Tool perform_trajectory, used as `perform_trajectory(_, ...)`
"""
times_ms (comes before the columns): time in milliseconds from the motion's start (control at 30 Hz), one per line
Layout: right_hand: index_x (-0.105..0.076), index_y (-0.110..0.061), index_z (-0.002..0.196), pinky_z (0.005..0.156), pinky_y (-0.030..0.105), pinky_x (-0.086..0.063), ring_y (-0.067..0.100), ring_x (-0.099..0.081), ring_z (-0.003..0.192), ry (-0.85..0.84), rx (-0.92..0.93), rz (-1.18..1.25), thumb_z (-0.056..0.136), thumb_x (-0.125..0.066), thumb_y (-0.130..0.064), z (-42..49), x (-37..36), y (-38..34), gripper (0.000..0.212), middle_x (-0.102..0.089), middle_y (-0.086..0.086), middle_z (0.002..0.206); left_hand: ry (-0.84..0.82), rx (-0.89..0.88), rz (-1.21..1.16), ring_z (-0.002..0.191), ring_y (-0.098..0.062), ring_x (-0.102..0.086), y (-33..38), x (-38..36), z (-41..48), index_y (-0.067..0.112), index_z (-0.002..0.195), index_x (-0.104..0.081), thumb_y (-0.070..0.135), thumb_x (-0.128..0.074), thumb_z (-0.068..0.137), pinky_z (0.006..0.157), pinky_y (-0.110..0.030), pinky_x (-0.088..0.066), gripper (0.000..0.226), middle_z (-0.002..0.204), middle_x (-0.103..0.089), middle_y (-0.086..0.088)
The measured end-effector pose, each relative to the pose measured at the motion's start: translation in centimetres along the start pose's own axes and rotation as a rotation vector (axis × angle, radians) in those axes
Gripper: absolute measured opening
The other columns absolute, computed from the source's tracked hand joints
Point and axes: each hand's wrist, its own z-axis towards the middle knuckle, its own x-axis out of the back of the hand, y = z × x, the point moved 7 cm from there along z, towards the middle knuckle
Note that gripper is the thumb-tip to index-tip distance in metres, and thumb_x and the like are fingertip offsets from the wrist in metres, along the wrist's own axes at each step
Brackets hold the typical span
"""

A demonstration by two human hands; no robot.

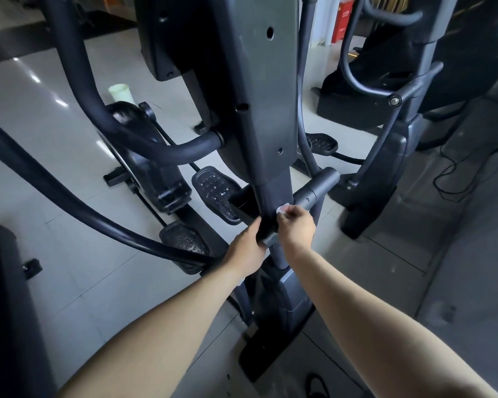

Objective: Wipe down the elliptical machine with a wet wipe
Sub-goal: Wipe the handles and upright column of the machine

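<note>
Right hand (295,226), crumpled white wet wipe (281,209)

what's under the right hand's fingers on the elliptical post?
A white wet wipe, pinched by the right hand at the grey post. Only one crumpled corner shows. The hand covers the rest, and the post surface beneath it is hidden.

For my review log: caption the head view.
Right hand holds wet wipe against elliptical post; left hand grips the post.

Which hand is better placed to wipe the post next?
Right. The right hand pinches the wet wipe against the post; the left hand only grips the post beside it, with no wipe.
</note>
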Motion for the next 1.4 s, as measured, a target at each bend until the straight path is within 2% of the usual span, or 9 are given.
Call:
perform_trajectory(200, -0.075, -0.026, 0.073, 0.067, 0.011, -0.053, 0.001, -0.068, 0.072, -0.218, -0.036, -0.045, 0.088, -0.064, -0.003, -3.6, -2.6, 2.4, 0.030, -0.073, -0.016, 0.077, -0.014, 0.019, -0.043, 0.136, -0.022, -0.050, 0.0, 0.0, -0.3, 0.026, 0.162, -0.023, 0.011, -0.044, 0.101, 0.109, -0.029, -0.040, 0.067, 0.154, -0.049, -0.002)
perform_trajectory(300, -0.071, -0.021, 0.076, 0.066, 0.010, -0.047, -0.012, -0.060, 0.061, -0.127, 0.007, 0.006, 0.092, -0.065, -0.003, -3.1, -1.2, 1.9, 0.024, -0.069, -0.015, 0.074, -0.021, 0.024, -0.042, 0.134, -0.023, -0.052, -0.3, 0.1, -0.2, 0.030, 0.161, -0.024, 0.011, -0.045, 0.100, 0.107, -0.031, -0.042, 0.068, 0.154, -0.049, -0.003)
perform_trajectory(533, -0.069, -0.020, 0.091, 0.067, 0.017, -0.046, 0.003, -0.058, 0.066, 0.010, -0.046, 0.129, 0.096, -0.070, -0.036, 2.3, 1.6, 0.0, 0.016, -0.068, -0.010, 0.078, -0.019, 0.006, -0.042, 0.109, -0.032, -0.063, -0.7, -0.3, 0.3, 0.028, 0.162, -0.024, 0.010, -0.047, 0.100, 0.086, -0.030, -0.046, 0.068, 0.141, -0.059, -0.010)
perform_trajectory(667, -0.071, -0.012, 0.095, 0.064, 0.011, -0.044, 0.003, -0.058, 0.065, -0.054, -0.076, 0.055, 0.096, -0.068, -0.022, 0.7, -0.6, 0.9, 0.011, -0.066, -0.008, 0.077, -0.013, 0.009, -0.006, 0.125, -0.027, -0.057, -0.7, -0.3, 0.3, 0.027, 0.162, -0.023, 0.011, -0.048, 0.100, 0.098, -0.031, -0.045, 0.068, 0.152, -0.050, -0.007)
perform_trajectory(767, -0.070, -0.010, 0.087, 0.059, 0.006, -0.042, -0.002, -0.056, 0.058, -0.191, -0.111, 0.082, 0.090, -0.070, -0.005, -1.0, -1.0, 1.2, 0.006, -0.064, -0.007, 0.071, -0.013, 0.012, -0.010, 0.114, -0.029, -0.061, -0.5, -0.2, 0.3, 0.037, 0.159, -0.026, 0.010, -0.047, 0.097, 0.088, -0.033, -0.048, 0.071, 0.138, -0.061, -0.006)
perform_trajectory(900, -0.065, -0.010, 0.087, 0.069, 0.021, -0.049, 0.013, -0.058, 0.066, -0.219, -0.011, 0.296, 0.088, -0.065, -0.001, -1.8, -0.8, -2.6, 0.009, -0.065, 0.000, 0.070, -0.019, 0.093, -0.196, 0.110, -0.022, -0.067, -0.5, 0.6, 0.9, 0.040, 0.157, -0.024, 0.023, -0.051, 0.100, 0.090, -0.032, -0.057, 0.066, 0.141, -0.057, 0.004)
perform_trajectory(967, -0.061, -0.011, 0.088, 0.069, 0.022, -0.049, 0.015, -0.058, 0.066, -0.186, 0.033, 0.423, 0.090, -0.063, 0.000, -1.2, -1.0, -5.3, 0.011, -0.063, -0.002, 0.068, -0.016, 0.094, -0.237, 0.078, -0.014, -0.071, 0.3, 1.8, 1.3, 0.044, 0.159, -0.010, 0.028, -0.051, 0.103, 0.071, -0.018, -0.057, 0.072, 0.114, -0.065, 0.008)
perform_trajectory(1067, -0.054, -0.012, 0.085, 0.069, 0.025, -0.049, 0.015, -0.056, 0.060, -0.105, 0.007, 0.539, 0.095, -0.059, 0.000, -0.3, -1.6, -6.7, 0.016, -0.059, -0.003, 0.060, -0.032, 0.035, -0.173, 0.072, -0.022, -0.072, 1.6, 3.1, 1.9, 0.052, 0.156, 0.008, 0.026, -0.051, 0.103, 0.081, -0.035, -0.060, 0.083, 0.086, -0.070, -0.002)
perform_trajectory(1400, -0.057, -0.006, 0.108, 0.069, 0.023, -0.047, 0.023, -0.061, 0.082, 0.001, -0.093, 0.018, 0.102, -0.048, -0.014, 0.7, -1.4, 0.4, 0.013, -0.066, 0.009, 0.091, -0.048, 0.045, -0.020, 0.073, -0.034, -0.065, 1.6, 2.5, 2.0, 0.048, 0.155, 0.018, 0.016, -0.049, 0.095, 0.066, -0.039, -0.050, 0.096, 0.083, -0.067, -0.020)
